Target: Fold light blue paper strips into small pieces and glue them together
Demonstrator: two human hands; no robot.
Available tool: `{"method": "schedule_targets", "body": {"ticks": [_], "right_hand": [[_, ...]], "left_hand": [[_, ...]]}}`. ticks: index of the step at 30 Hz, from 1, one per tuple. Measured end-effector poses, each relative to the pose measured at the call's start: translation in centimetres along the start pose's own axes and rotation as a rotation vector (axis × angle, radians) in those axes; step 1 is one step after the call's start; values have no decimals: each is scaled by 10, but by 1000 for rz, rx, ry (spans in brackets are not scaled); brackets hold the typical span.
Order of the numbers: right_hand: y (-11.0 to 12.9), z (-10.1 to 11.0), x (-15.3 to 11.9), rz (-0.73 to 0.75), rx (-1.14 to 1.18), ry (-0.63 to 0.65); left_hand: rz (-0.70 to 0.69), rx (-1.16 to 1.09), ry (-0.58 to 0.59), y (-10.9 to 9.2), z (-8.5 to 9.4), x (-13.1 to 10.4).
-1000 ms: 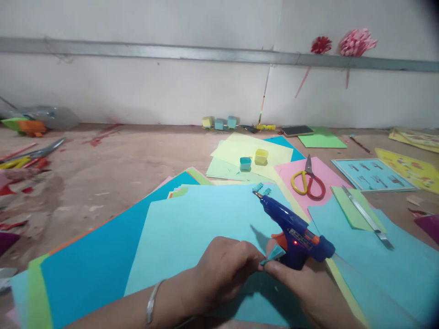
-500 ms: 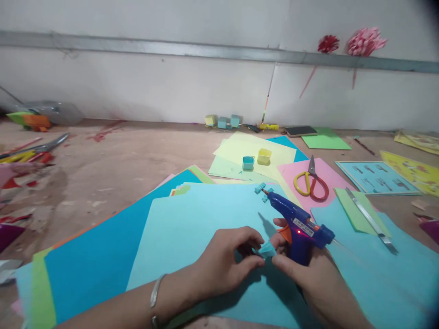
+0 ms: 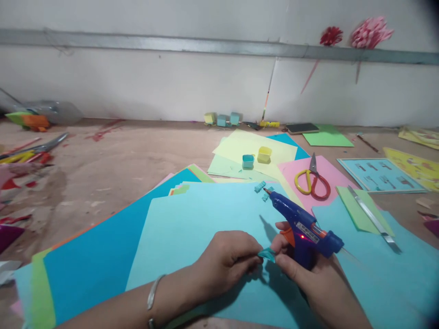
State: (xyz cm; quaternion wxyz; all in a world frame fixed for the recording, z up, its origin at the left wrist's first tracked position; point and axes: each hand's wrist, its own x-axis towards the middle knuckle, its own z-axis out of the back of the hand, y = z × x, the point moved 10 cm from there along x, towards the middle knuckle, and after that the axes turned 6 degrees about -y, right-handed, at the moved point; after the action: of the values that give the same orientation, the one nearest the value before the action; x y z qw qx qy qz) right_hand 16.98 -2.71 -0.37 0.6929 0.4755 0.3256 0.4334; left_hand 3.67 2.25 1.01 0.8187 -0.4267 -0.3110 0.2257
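Scrap (image 3: 266, 254) pinched in the left hand's (image 3: 229, 258) fingertips, above the blue sheet (image 3: 178, 219), could crumple if squeezed harder; the gun (image 3: 303, 225), gripped in the right hand (image 3: 310, 272), might smear the folded bits (image 3: 259, 186) if its nozzle (image 3: 267, 191) dipped. I count one gun, two cups (image 3: 248, 161), three cubes (image 3: 221, 120), two flowers (image 3: 371, 33).

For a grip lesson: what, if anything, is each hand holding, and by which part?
Right hand holds the glue gun by its handle; left hand pinches the paper piece by one end.
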Motion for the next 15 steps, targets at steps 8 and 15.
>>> {"method": "schedule_targets", "body": {"ticks": [8, 15], "right_hand": [[-4, -7, 0, -76, 61, 38], [-15, -17, -7, -188, 104, 67]], "left_hand": [[141, -66, -12, 12, -3, -5], [163, 3, 13, 10, -7, -8]]}}
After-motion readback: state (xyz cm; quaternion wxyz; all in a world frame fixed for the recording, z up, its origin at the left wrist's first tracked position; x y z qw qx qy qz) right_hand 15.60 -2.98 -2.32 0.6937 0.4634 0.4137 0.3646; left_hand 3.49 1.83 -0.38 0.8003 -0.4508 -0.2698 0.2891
